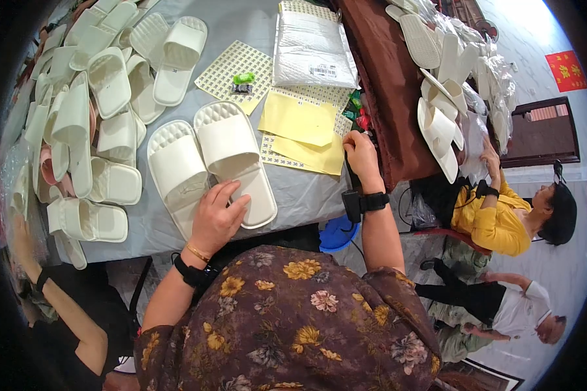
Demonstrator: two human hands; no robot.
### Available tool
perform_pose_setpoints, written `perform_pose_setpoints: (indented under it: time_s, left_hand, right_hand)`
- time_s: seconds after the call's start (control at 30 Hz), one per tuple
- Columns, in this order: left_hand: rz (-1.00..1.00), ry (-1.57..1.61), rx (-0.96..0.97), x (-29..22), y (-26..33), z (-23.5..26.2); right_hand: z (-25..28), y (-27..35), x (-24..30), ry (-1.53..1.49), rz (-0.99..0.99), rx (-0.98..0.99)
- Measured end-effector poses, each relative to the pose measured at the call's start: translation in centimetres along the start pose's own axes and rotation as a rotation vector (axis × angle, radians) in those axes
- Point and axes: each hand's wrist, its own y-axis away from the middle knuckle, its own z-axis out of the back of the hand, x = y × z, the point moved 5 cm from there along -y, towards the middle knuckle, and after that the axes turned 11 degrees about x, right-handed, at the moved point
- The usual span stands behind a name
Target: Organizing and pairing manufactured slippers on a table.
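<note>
A pair of cream-white slide slippers point(237, 150) lies side by side in front of me, soles down, with quilted footbeds at the far ends. My left hand point(216, 214) rests over the near inner edges of both, its fingers bent and slightly apart. Right of the slippers are yellow sticker sheets point(300, 120) with small printed labels, some face down. Beside their right edge my right hand point(364, 155) is closed, fingers curled together. Anything between those fingertips is hidden or too small to make out.
Many loose white slippers point(114, 85) pile up on the left. Farther back lie a white padded mailer point(313, 49), another sticker sheet point(231, 65) and a green-wrapped sweet point(244, 78). Brown cloth point(385, 98) borders the right. One co-worker sits on each side; a blue basin point(336, 234) stands below.
</note>
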Motion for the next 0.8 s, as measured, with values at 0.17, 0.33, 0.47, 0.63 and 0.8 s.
perform_pose_setpoints:
  time_s: [0.17,0.33,0.47,0.63,0.8]
  left_hand:
    - [0.01,0.009,0.003,0.1,0.0,0.0]
    - [0.006,0.006,-0.005,-0.1,0.0,0.1]
    - [0.008,0.004,-0.006,-0.1,-0.1,0.2]
    - [0.003,0.011,0.003,-0.2,-0.1,0.3]
    - [0.009,0.023,0.0,-0.1,-0.1,0.2]
  right_hand:
    - [0.4,0.2,0.7,-0.054,-0.056,0.024]
    - [0.2,-0.1,-0.1,-0.025,0.006,0.034]
    - [0.0,-0.2,-0.3,-0.036,-0.069,0.09]
    - [0.0,0.0,-0.3,-0.012,-0.013,0.042]
    - [0.3,-0.2,0.3,-0.039,0.032,0.018]
